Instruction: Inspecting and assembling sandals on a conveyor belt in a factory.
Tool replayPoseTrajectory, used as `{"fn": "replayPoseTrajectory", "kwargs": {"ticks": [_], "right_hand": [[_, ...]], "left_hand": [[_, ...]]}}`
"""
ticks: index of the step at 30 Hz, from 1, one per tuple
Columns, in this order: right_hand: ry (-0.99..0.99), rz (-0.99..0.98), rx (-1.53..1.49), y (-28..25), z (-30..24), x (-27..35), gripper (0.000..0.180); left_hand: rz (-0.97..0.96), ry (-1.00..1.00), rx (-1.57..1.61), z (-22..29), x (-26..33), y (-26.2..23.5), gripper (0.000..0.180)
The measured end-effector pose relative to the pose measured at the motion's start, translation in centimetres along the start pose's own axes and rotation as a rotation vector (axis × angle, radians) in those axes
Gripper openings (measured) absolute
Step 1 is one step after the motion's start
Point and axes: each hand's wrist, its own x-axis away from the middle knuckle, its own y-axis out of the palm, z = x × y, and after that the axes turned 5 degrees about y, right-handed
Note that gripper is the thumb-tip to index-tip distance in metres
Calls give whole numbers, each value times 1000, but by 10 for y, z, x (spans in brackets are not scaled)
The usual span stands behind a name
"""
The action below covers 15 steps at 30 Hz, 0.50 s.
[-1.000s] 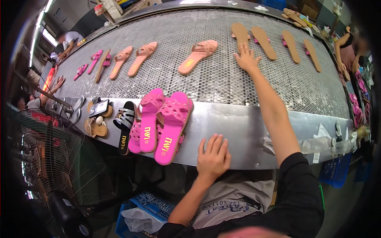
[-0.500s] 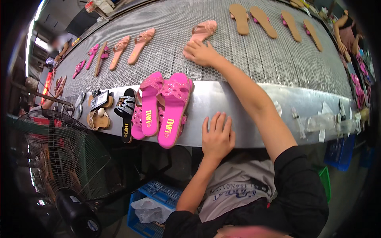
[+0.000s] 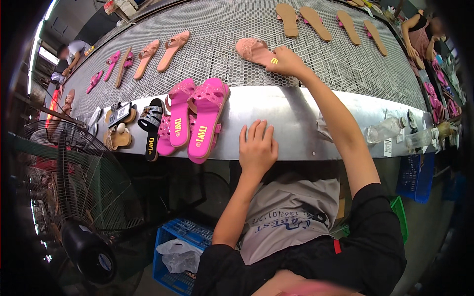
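"Peach, then, is what we're holding?"
"Yes: our right hand [image 3: 289, 61] is closed around the heel of a peach sandal [image 3: 253, 51], straps up, on or just over the mesh belt [image 3: 217, 56]."
"And our left hand [image 3: 258, 150]?"
"Empty, fingers slightly spread, at the metal ledge [image 3: 296, 143]."
"How far along are we?"
"Partway, we'd judge: two peach ones [image 3: 173, 52] leftward lie straps up, four sandals [image 3: 316, 24] rightward sole up. Which are finished, we can't tell."

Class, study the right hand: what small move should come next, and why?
Probably draw the peach slipper toward the metal ledge: the right hand has it by the heel end, and the left hand holds nothing, so could help.
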Motion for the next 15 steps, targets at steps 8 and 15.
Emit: {"fn": "replayPoseTrajectory", "kwargs": {"ticks": [8, 15], "right_hand": [[-64, 234, -355, -93, -53, 154, 35], [111, 111, -674, -88, -100, 319, 35]], "left_hand": [[106, -647, 1226, -22, -16, -36, 71], [89, -643, 1672, -3, -44, -55, 91]]}}
